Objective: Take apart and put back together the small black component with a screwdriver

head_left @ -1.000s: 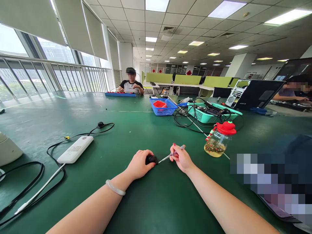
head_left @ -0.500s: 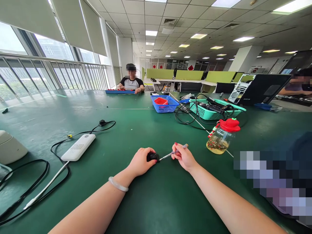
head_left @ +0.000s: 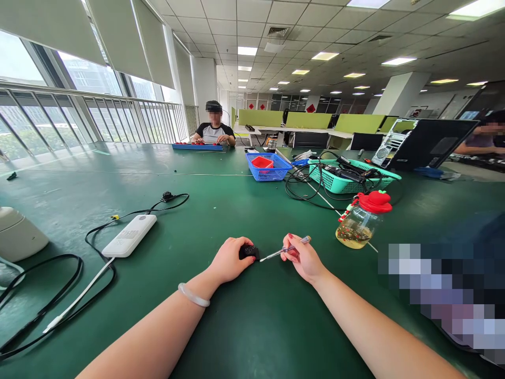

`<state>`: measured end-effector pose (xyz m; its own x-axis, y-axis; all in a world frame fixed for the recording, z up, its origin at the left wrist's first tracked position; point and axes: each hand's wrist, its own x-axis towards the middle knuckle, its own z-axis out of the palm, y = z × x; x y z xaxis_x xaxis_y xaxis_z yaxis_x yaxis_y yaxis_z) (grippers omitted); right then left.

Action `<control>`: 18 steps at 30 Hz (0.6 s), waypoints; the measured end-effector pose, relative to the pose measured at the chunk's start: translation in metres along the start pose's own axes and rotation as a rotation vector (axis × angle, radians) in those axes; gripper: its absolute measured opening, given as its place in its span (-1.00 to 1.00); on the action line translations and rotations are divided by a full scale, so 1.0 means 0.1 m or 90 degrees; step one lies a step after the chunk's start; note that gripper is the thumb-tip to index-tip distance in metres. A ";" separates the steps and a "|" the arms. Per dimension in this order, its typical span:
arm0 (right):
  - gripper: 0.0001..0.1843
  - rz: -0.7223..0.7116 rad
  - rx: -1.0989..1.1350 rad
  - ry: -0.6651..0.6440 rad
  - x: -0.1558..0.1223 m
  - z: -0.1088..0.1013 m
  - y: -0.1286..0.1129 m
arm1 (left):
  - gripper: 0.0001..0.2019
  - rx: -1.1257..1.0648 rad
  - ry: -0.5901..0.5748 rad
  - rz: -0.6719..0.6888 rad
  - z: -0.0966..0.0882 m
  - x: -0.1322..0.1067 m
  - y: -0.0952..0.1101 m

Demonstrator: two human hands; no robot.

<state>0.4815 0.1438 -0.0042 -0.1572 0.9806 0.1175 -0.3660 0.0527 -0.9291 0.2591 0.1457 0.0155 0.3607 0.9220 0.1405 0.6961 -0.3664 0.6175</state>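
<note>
A: Where do we have the small black part point(head_left: 248, 251)?

B: On the green bench point(head_left: 252, 326), right in front of us. Our left hand point(head_left: 231, 259) is curled over it, fingers clamped on it against the surface.

A: And our right hand point(head_left: 303, 258)?

B: Pinched round a thin screwdriver point(head_left: 282, 249), thumb and fingertips on the handle. The shaft slants down to the left, and its tip meets the part's right edge.

A: What do we see nearby?

B: A glass jar point(head_left: 361, 223) with a red lid just beyond the right hand, a white power bank point(head_left: 129, 235) with its cable off to our left — and a blue basket point(head_left: 266, 169) well apart, farther up the bench.
</note>
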 end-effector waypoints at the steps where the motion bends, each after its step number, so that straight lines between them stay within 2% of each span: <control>1: -0.57 -0.001 0.001 0.000 -0.02 0.01 -0.01 | -0.73 0.000 0.001 0.000 0.00 0.00 0.00; 11: -0.59 -0.011 0.015 -0.013 -0.13 0.09 -0.06 | -0.75 0.001 0.003 0.006 -0.02 -0.02 0.03; 18: -0.58 -0.016 0.006 -0.002 -0.14 0.09 -0.09 | -0.67 -0.010 0.007 -0.003 -0.01 -0.02 0.01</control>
<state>0.4784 0.1278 0.0057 -0.1514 0.9783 0.1414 -0.3789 0.0747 -0.9224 0.2588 0.1431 0.0165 0.3507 0.9252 0.1452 0.6882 -0.3597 0.6300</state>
